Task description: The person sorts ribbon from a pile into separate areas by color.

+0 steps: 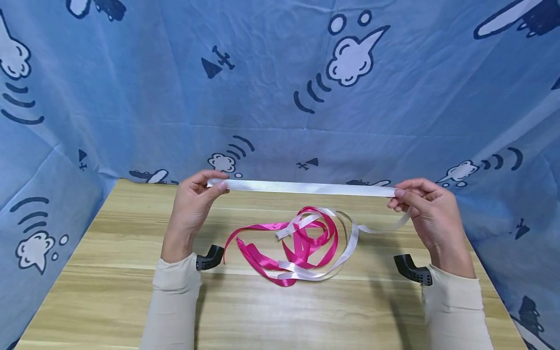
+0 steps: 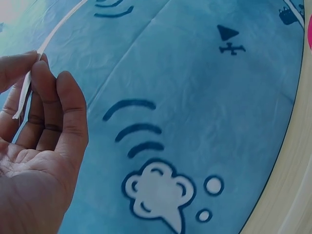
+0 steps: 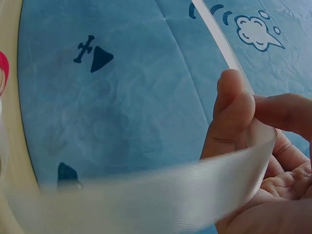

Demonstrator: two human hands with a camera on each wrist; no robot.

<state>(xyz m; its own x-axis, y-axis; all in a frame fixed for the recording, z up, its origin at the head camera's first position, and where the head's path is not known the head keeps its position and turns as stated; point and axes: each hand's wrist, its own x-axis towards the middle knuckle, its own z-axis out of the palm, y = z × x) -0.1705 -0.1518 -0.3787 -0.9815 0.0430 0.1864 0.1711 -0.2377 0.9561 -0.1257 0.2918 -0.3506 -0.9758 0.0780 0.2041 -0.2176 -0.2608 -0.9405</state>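
Above the far edge of the surface [image 1: 306, 316], a white ribbon [image 1: 306, 188] is held out nearly level between two raised hands, clear of the wood. The left hand [image 1: 194, 206] pinches it close to one end between thumb and fingers; the left wrist view shows a short tail of ribbon hanging past that grip. The right hand [image 1: 433, 211] also grasps the ribbon between thumb and fingers, and beyond its hold the strip bends back and runs down, apparently into a loose heap on the surface.

That heap lies around the middle of the surface, rather closer to the far edge than to the side edges. Its white loops are tangled with a pink ribbon [image 1: 301, 243], which neither hand touches. One thin pink end trails toward the left edge.

Judging by how things lie, the work looks to be at an early stage: one stretch of white is drawn out straight and flat, while the remaining white and the whole of the pink are not yet sorted. No knot or bow shows in the held stretch; whether one hides in the heap, I cannot tell.
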